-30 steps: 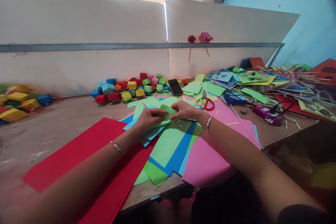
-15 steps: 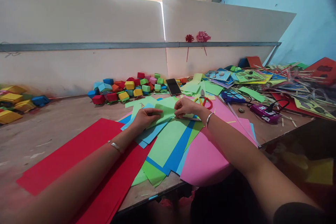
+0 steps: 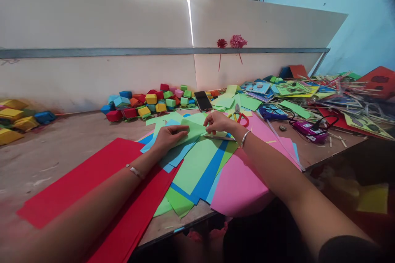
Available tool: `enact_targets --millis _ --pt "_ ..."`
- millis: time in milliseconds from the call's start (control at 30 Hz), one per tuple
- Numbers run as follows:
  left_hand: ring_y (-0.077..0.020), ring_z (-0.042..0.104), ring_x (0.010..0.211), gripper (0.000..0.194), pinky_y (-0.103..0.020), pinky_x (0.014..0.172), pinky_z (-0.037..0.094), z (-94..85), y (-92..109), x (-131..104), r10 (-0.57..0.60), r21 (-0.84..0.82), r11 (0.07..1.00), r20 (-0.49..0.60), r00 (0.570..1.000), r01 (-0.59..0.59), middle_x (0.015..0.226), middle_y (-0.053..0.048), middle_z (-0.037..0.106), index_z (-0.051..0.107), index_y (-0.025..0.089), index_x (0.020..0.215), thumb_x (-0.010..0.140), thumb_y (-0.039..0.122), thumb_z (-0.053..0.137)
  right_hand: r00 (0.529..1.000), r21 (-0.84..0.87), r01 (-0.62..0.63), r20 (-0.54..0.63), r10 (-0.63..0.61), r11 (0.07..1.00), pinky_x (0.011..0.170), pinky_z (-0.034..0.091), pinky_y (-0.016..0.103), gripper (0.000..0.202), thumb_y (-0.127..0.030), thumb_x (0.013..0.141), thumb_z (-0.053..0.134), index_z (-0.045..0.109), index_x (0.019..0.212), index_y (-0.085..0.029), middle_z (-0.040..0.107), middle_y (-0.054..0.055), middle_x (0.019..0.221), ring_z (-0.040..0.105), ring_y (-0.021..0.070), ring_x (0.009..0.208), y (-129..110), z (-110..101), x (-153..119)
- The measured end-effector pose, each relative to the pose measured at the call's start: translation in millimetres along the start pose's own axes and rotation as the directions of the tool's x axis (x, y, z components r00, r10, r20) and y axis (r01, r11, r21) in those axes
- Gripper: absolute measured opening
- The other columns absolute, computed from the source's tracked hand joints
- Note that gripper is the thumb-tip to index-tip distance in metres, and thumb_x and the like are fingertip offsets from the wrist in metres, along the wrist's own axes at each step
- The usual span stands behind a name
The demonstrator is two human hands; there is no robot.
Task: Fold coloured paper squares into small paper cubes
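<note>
The left hand (image 3: 168, 138) pinches a green paper (image 3: 194, 130) above coloured sheets (image 3: 197, 166) on the desk (image 3: 77, 127), while the right hand (image 3: 218, 123), fingers curled (gripping or not, I cannot tell), is at its edge.

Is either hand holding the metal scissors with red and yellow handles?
No, the scissors lie beyond the right hand, while the left hand holds light green paper.

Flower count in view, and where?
2: a dark red flower on the left, and a larger pink flower just right of it, both at the grey rail. More could be hidden in the clutter at right.
</note>
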State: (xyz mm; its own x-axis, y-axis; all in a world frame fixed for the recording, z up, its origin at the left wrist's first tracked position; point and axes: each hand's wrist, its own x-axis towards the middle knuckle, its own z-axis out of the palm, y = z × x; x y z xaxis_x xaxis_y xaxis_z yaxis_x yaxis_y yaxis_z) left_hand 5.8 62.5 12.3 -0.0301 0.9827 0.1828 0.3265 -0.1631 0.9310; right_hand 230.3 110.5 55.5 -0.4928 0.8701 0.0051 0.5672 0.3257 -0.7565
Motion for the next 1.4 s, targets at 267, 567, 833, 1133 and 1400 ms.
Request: enact_targets --millis 267,567,833,1133,1400 --pt "-0.009 0.041 0.049 0.062 -0.022 0.045 0.03 -1.4 0 -1 -0.032 0.073 0.997 0.167 0.985 0.02 0.06 0.003 0.06 0.077 0.012 0.108 0.052 0.037 0.081 0.997 -0.024 -0.048 0.061 0.049 0.999 0.049 0.044 0.018 0.018 0.0 0.06 0.069 0.06 0.064 -0.015 0.061 -0.004 0.048 0.061 0.0108 0.047 4 -9 -1" --pt "-0.0143 0.051 0.058 0.036 -0.026 0.053 0.038 -2.7 0 1 -0.015 0.225 0.973 0.295 0.955 -0.054 0.068 -0.002 0.064 0.082 0.016 0.088 0.057 0.035 0.077 0.964 -0.595 0.041 0.234 0.124 0.803 0.053 0.041 0.023 0.011 -0.013 0.06 0.08 0.074 0.068 -0.018 0.07 0.001 0.064 0.062 0.0144 0.059 4 -20 -6" --pt "-0.025 0.056 0.086 0.021 -0.036 0.079 0.044 3.8 0 4 0.239 0.621 0.672 0.334 0.912 -0.404 0.085 -0.007 0.058 0.083 0.027 0.087 0.069 0.027 0.073 0.968 -0.79 -0.201 -0.069 0.242 0.579 0.066 0.049 0.031 0.034 -0.004 0.058 0.081 0.077 0.091 -0.009 0.075 0.019 0.091 0.07 0.0301 0.084 10 -34 -8" --pt "-0.0254 0.053 0.093 0.018 -0.04 0.086 0.042 3.9 3 -3 0.269 0.765 0.465 0.357 0.895 -0.445 0.092 -0.007 0.052 0.082 0.032 0.092 0.078 0.03 0.072 0.912 -0.619 0.399 0.34 -0.228 0.677 0.067 0.039 0.02 0.027 -0.014 0.083 0.066 0.079 0.105 -0.021 0.075 0.005 0.096 0.064 0.014 0.084 -26 8 -11" --pt "-0.0221 0.056 0.084 0.019 -0.035 0.078 0.042 1.4 6 2 0.21 0.714 0.531 0.411 0.887 -0.456 0.086 -0.007 0.057 0.083 0.029 0.091 0.076 0.027 0.071 0.895 -0.701 0.409 0.434 -0.106 0.584 0.056 0.028 0.023 0.032 -0.025 0.091 0.06 0.074 0.119 -0.032 0.074 0.007 0.108 0.064 0.0148 0.084 -31 20 -16"
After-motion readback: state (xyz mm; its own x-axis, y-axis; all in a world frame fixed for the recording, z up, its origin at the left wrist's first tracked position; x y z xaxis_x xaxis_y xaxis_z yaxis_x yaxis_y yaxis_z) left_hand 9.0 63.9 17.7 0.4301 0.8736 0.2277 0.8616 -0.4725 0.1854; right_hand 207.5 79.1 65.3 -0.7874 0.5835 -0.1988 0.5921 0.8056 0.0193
